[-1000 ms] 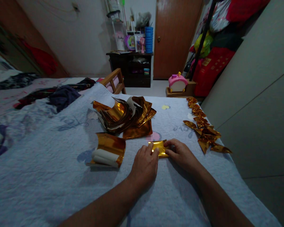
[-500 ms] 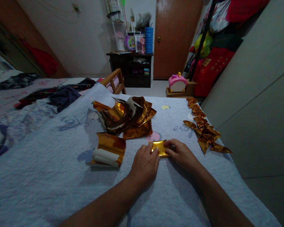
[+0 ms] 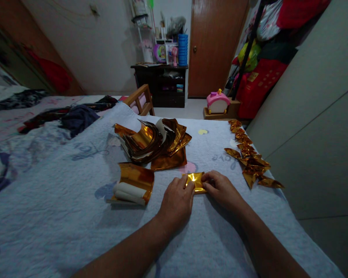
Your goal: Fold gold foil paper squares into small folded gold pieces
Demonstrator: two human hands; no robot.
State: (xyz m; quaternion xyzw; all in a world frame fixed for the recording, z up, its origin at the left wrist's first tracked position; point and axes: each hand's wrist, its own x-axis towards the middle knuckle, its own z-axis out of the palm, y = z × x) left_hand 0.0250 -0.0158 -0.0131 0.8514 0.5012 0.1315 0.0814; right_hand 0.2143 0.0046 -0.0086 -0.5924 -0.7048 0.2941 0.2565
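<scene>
A small folded sheet of gold foil paper (image 3: 196,182) lies flat on the bedspread between my hands. My left hand (image 3: 178,195) presses on its left side, fingers bent over the edge. At the right end, my right hand (image 3: 219,187) pinches the paper's edge between thumb and fingers. Left of my hands rests a curled gold sheet (image 3: 136,175) with a pale backing rolled inward. Behind it sits a fanned stack of gold foil paper (image 3: 146,137). Along the bed's right edge runs a row of folded gold foil pieces (image 3: 251,160).
The pale blue bedspread (image 3: 75,231) covers the surface under everything. Dark clothing (image 3: 79,117) lies at the left. Beyond the far edge are a wooden chair back (image 3: 140,101), a dark cabinet (image 3: 161,92) and a pink toy case (image 3: 218,102). A pale cabinet side (image 3: 316,135) rises at the right.
My right hand's fingers have shifted very slightly at the paper's right edge. The left hand stays on the paper, and everything around looks the same.
</scene>
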